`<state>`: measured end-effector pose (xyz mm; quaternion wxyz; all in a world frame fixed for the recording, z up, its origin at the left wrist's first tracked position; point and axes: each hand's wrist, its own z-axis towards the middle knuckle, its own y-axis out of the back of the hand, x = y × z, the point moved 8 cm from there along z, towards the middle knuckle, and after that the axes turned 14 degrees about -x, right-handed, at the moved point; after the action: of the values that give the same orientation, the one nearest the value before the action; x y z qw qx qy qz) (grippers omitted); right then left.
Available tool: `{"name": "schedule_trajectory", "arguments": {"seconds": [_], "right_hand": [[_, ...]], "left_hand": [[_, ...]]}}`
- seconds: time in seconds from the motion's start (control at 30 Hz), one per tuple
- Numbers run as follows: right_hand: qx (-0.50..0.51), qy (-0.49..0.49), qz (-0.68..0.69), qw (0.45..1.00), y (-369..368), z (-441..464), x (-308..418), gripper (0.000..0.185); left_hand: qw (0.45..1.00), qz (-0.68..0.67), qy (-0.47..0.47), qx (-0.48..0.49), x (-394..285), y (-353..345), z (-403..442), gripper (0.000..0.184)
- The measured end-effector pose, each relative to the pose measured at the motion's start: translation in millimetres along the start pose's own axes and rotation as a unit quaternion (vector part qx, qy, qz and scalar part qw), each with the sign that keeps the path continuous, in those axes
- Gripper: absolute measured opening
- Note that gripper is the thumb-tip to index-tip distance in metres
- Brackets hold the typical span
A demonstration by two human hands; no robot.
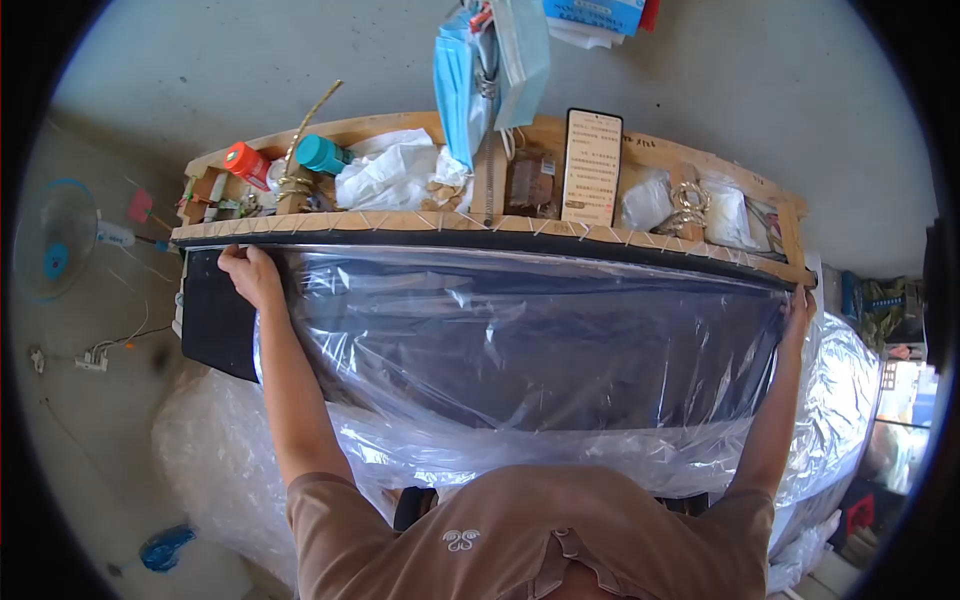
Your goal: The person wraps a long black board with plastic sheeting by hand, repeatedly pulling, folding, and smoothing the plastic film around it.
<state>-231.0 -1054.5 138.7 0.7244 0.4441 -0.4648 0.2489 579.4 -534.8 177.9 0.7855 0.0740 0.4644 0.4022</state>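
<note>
A clear plastic sheet [520,350] lies over dark fabric [215,320], which is laced with white thread to a wooden frame bar [420,226]. At the left end, my left hand [250,272] is closed with its fingertips pinching the sheet's upper edge, just below the bar. My right hand [798,308] is closed at the sheet's right upper corner, beside the end of the frame; some of its fingers are hard to see. The sheet is spread between both hands, wrinkled and shiny, and its lower part hangs in folds towards my body.
Behind the bar, a wooden tray holds an orange-capped bottle [247,165], a teal-capped bottle [323,154], crumpled white tissue [390,172] and a propped phone [592,165]. Blue face masks [458,85] hang above it. A fan [57,240] stands left; more plastic [835,400] bulges at right.
</note>
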Motion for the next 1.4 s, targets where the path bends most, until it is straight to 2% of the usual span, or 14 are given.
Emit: {"name": "schedule_trajectory", "arguments": {"seconds": [0.17,0.2,0.27,0.33,0.43,0.53,0.6,0.67,0.7,0.77,0.9,1.03,1.13,1.4], "right_hand": [[0.133,-0.142,0.100,0.976,-13,25,-24,0.052],[0.008,-0.146,0.011,0.989,3,11,-8,0.050],[-0.105,0.295,-0.176,0.933,27,-20,49,0.042],[-0.110,0.328,-0.105,0.932,49,-72,73,0.033],[-0.110,0.384,-0.195,0.896,67,-90,59,0.028],[-0.069,0.331,-0.232,0.912,65,-66,39,0.028],[-0.048,0.312,-0.282,0.906,57,-58,22,0.035],[-0.022,0.253,-0.334,0.908,52,-61,7,0.048],[-0.023,0.251,-0.330,0.910,55,-68,11,0.048],[0.013,0.332,-0.297,0.895,55,-92,25,0.053],[0.119,0.398,-0.340,0.844,51,-169,50,0.056],[0.133,0.317,-0.297,0.891,47,-140,51,0.037],[0.040,0.312,-0.330,0.890,35,-104,39,0.038],[0.215,0.479,-0.284,0.802,51,-256,72,0.061]], "left_hand": [[0.997,0.075,-0.012,0.031,2,-7,8,0.040],[0.999,0.032,-0.014,0.033,21,-18,13,0.040],[0.991,-0.094,-0.092,0.035,22,-14,4,0.036],[0.963,-0.238,-0.120,-0.037,15,28,-7,0.031],[0.910,-0.284,0.295,-0.071,129,48,27,0.039],[0.968,-0.135,-0.126,-0.168,11,105,11,0.039],[0.942,-0.183,-0.266,0.095,-93,103,-62,0.029],[0.762,-0.037,-0.632,0.133,-86,103,-166,0.025],[0.737,0.145,-0.588,0.301,-105,115,-203,0.016],[0.757,0.100,-0.619,0.185,-39,117,-158,0.013],[0.898,0.291,-0.286,0.165,139,121,-4,0.035],[0.909,0.019,-0.346,0.234,-60,133,-128,0.030],[0.781,-0.120,-0.520,0.326,-188,163,-290,0.031],[0.889,0.014,-0.281,0.362,-12,177,-205,0.011]]}}
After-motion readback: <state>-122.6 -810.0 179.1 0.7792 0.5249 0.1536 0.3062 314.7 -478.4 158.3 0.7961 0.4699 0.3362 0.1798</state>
